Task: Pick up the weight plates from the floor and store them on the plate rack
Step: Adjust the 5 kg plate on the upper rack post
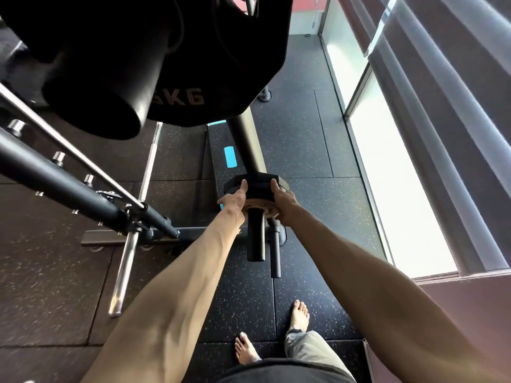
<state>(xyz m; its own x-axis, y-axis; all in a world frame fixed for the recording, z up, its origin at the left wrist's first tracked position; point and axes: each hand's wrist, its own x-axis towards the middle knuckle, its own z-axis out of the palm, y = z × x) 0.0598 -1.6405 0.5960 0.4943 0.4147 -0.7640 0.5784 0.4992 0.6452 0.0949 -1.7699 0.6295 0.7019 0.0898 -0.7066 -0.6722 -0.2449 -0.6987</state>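
Note:
A small black weight plate [257, 186] sits on a low black peg [256, 239] of the plate rack, in the middle of the view. My left hand [234, 199] grips its left edge and my right hand [282, 201] grips its right edge. The plate's brownish hub [260, 208] shows between my hands, with the peg poking out toward me. A large black plate marked "KG" [193, 87] hangs on an upper peg [110, 87] of the same rack, close to the camera at top left.
A chrome barbell [124, 266] and a black angled bar [69, 183] lie at the left. The rack's upright post [249, 145] rises behind the small plate. Bright windows [392, 175] line the right side. My bare feet [300, 315] stand on speckled rubber flooring.

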